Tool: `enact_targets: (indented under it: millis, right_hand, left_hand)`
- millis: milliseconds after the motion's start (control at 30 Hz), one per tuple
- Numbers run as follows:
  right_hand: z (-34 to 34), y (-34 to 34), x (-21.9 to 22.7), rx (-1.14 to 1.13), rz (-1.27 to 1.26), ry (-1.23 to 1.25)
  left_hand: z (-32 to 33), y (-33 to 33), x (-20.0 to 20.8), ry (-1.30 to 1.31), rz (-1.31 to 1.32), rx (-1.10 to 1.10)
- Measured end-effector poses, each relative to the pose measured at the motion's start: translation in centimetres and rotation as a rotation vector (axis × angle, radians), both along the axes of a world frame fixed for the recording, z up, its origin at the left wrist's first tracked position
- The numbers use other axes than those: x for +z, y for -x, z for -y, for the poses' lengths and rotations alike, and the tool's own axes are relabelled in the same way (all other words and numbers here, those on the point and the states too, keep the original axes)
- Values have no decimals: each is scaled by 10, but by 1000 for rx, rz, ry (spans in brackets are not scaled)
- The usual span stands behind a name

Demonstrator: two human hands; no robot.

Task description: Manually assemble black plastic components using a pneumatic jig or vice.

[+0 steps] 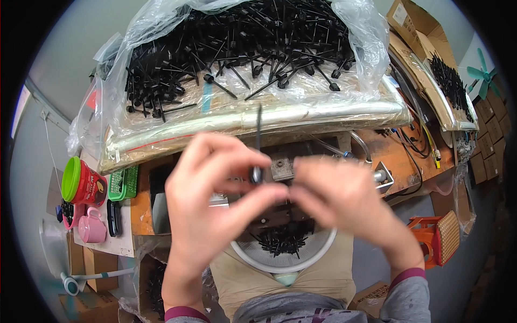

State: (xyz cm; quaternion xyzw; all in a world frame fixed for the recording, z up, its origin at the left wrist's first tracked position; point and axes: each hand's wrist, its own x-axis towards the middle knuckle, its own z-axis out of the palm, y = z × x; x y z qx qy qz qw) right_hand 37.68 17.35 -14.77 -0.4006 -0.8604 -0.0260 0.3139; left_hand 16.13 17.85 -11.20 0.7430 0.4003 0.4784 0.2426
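Note:
My left hand (200,202) pinches a thin black rod-like part (259,137) with a thicker rounded end; its shaft points up and away from me. Close by, my right hand (344,196) is closed, its fingers curled and bunched near the left fingertips. Motion blurs those fingers, and whatever they hold is hidden. Both hands hover over a metal fixture (281,168) on the bench. Below them, a white basket (285,269) at my lap holds many small black pieces (284,241).
A plastic-lined tray (323,116) at the back bears a heap of black rod parts (242,37). To the left stand a red tub (91,185), a green basket (124,182) and a pink cup (92,229). Cables (417,140) and an orange stool (439,239) are right.

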Motion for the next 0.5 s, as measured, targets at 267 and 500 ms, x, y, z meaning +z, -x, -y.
enact_targets:
  millis: [267,500]
  right_hand:
    - [-172,-33,45,-458,272,-238]
    - [-178,-19,41,-420,308,-51]
  left_hand:
    - [72,-18,-63,24,-310,-70]
    - [75,-36,-103,-201,-577,76]
